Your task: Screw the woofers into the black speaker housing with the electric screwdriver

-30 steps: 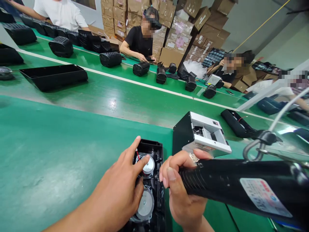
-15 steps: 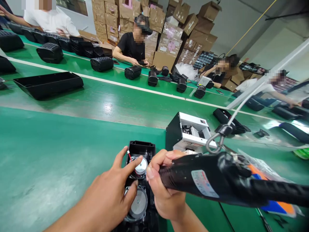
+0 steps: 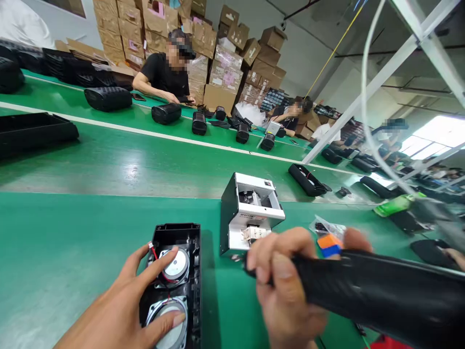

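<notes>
My left hand [image 3: 119, 300] is spread over a black speaker housing [image 3: 196, 295], its index finger on the upper speaker driver [image 3: 178, 265] and its thumb on the lower speaker driver [image 3: 170, 334]. A red wire with a white plug [image 3: 151, 245] lies near the fingertips. My right hand [image 3: 286, 281] is wrapped round a black electric screwdriver [image 3: 366, 286], held nearly level, right of the housing. The screwdriver's tip end is blurred and partly hidden by the fingers. Just beyond it stands a white and black screw feeder [image 3: 228, 218].
Several black speaker shells [image 3: 109, 98] line the far side of the green bench [image 3: 109, 232]. Right of the feeder lie a plastic bag [image 3: 327, 227], an orange and blue packet [image 3: 330, 244] and a green package [image 3: 394, 206]. Co-workers [image 3: 163, 72] sit across; another person's hand [image 3: 458, 257] shows at right.
My right hand has moved the screwdriver away from the housing to the right, towards the feeder. My left hand stays spread on the housing. The view has turned right.
</notes>
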`<state>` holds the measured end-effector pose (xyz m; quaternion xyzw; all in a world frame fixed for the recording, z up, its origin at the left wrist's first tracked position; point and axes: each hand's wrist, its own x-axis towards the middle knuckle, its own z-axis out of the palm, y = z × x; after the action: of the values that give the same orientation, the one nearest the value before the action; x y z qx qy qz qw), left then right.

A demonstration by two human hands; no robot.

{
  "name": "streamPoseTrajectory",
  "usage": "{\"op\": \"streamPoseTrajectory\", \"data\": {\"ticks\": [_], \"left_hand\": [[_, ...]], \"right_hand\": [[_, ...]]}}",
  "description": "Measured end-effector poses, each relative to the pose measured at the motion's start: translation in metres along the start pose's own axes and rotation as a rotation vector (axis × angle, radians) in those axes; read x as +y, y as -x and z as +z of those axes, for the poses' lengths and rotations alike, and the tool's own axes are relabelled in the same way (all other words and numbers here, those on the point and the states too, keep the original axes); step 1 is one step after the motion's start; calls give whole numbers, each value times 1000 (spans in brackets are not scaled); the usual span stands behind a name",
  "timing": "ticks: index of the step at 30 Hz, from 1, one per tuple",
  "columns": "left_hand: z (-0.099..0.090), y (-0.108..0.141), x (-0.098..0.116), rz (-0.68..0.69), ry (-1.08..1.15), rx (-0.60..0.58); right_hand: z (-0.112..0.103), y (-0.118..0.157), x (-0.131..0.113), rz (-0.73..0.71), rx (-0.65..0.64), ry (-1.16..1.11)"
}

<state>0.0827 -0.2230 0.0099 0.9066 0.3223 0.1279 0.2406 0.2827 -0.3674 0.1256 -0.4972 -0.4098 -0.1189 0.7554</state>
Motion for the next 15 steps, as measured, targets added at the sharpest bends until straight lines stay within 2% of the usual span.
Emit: {"op": "streamPoseTrajectory", "data": {"ticks": [3,6,10,15], "left_hand": [[0,0,2,-68,3,-20],[1,0,2,-79,11,-35],[1,0,7,-65,22,-9],[-6,0,18,-73,30,42]], "right_hand": [[-26,-27,-3,-61,74,74],[-41,-37,6,-110,28,85],[-44,-33,18,-53,-35,72],[-38,-30,12,67,27,67]]}}
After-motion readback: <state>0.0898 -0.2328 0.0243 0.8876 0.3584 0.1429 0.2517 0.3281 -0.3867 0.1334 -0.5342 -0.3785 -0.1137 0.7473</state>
